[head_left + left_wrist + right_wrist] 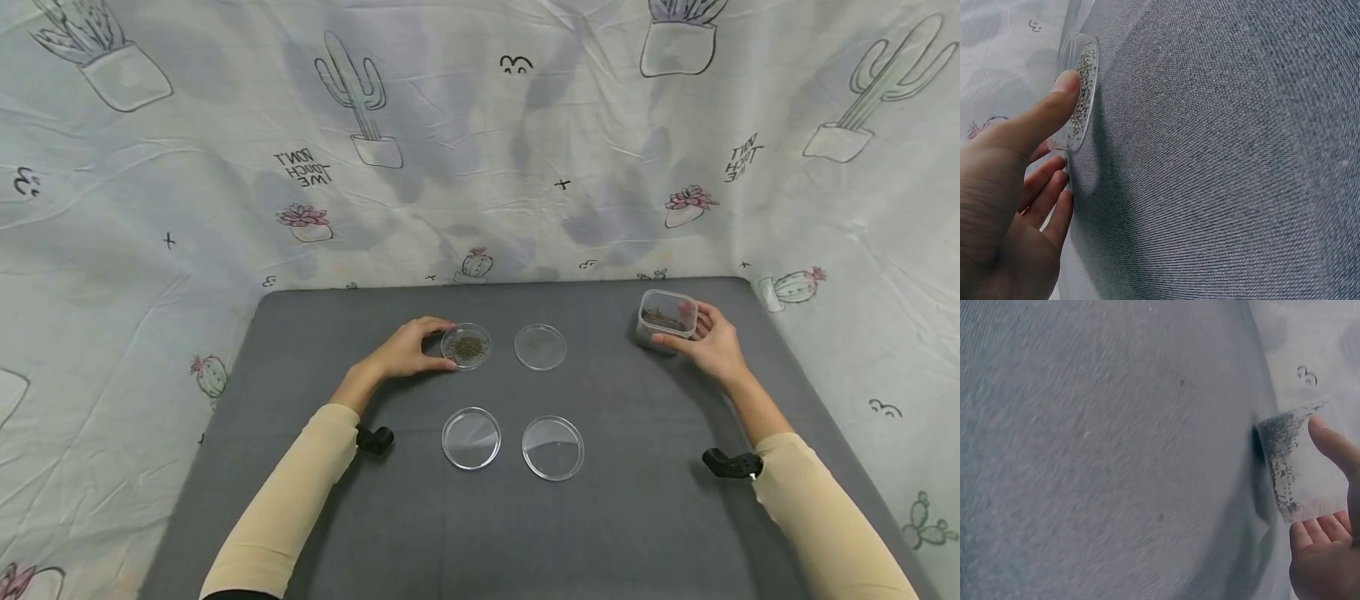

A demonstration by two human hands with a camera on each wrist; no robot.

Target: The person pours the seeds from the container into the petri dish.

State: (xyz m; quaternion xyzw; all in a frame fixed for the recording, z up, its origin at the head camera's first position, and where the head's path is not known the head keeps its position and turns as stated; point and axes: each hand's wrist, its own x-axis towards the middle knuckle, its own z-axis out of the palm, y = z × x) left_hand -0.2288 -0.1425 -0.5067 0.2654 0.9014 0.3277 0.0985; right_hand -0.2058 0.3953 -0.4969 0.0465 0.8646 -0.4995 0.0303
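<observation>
Between the thumb and fingers of my left hand (408,346) is the rim of a clear petri dish (456,364) with a heap of small brownish grains (470,347) in it. In the left wrist view the thumb presses the side of this dish (1075,134), which sits at the table surface. My right hand (714,337) grips a clear square plastic tub (651,335) by its side, at the back right of the table. Dark grains (1282,456) lie along the tub's bottom in the right wrist view. Whether the tub touches the table is hard to tell.
A clear dish (540,347) lies right of the dish with grains. Nearer the front are two more clear dishes, a left one (471,438) and a right one (553,448). All rest on a grey cloth-covered table (495,533). A cactus-print curtain (465,100) hangs behind it.
</observation>
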